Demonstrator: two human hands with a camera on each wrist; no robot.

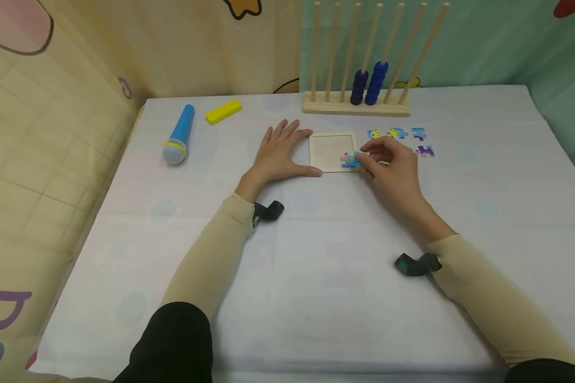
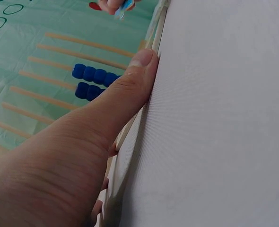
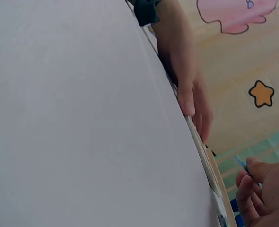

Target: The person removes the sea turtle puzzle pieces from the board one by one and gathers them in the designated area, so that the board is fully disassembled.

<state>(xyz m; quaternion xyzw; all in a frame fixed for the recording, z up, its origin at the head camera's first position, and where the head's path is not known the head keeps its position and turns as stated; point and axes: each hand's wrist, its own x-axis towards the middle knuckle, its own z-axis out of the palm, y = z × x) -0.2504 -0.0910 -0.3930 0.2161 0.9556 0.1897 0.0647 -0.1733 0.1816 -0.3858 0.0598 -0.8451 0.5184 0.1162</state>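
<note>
A shallow wooden puzzle frame (image 1: 327,154) lies on the white-covered table, with a colourful jigsaw piece (image 1: 347,160) in its lower right corner. My left hand (image 1: 279,153) rests spread at the frame's left side, the thumb at the near corner and the index finger at the far one. Between thumb and fingertips, my right hand (image 1: 396,169) pinches a blue puzzle piece (image 3: 241,163) over the frame's right edge. In the right wrist view that piece appears raised and tilted. Several loose puzzle pieces (image 1: 419,133) lie beyond and right of the right hand.
Behind the frame stands a wooden peg rack (image 1: 356,109) with dark blue beads (image 1: 376,82) on two rods. A blue toy microphone (image 1: 181,127) and a yellow block (image 1: 223,111) lie at the back left. Printed curtains (image 1: 182,48) hang behind the table.
</note>
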